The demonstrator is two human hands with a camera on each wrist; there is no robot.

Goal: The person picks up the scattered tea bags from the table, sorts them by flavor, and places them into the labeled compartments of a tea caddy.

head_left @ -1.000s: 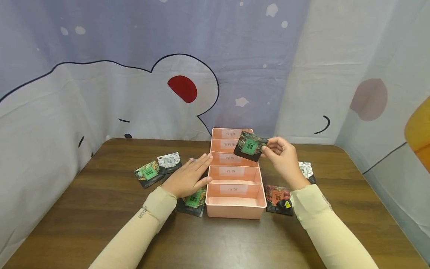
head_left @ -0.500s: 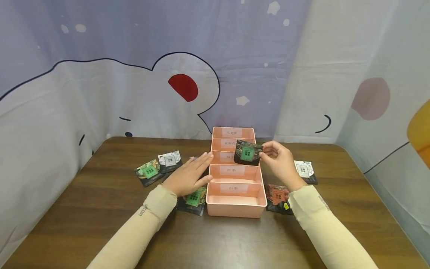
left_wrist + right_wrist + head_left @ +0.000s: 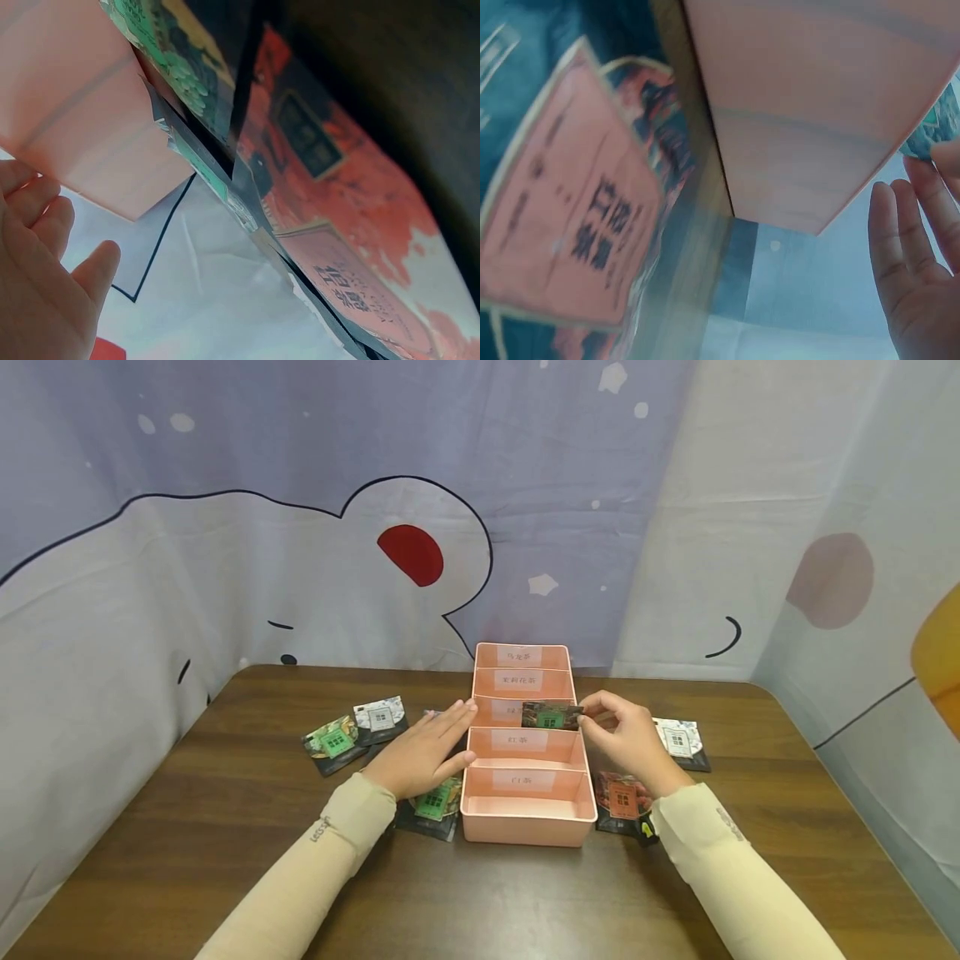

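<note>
A pink divided box [image 3: 525, 832] has several compartments in a row, each with a white label bearing Chinese characters. My right hand [image 3: 624, 737] pinches a black tea sachet [image 3: 551, 717] with a green label by its right edge. This sachet stands at the third compartment from the front, its lower part hidden behind the divider. In the right wrist view the sachet [image 3: 934, 124] shows at the thumb, above the box rim. My left hand [image 3: 422, 750] lies with straight fingers against the box's left side, fingertips right at the rim; the left wrist view shows these fingers [image 3: 56, 225] extended.
Left of the box lie a green-patterned sachet [image 3: 330, 742], a white one [image 3: 379, 718] and another green-labelled one [image 3: 433, 810], partly under my left hand. On the right are a red-labelled sachet [image 3: 621, 802] and a white one [image 3: 681, 743]. A patterned curtain [image 3: 337, 585] hangs behind the table [image 3: 525, 902].
My right hand has lowered the green-labelled sachet from above the box to the third compartment, tipping it so that less of its face shows. The left hand stays at the box's side.
</note>
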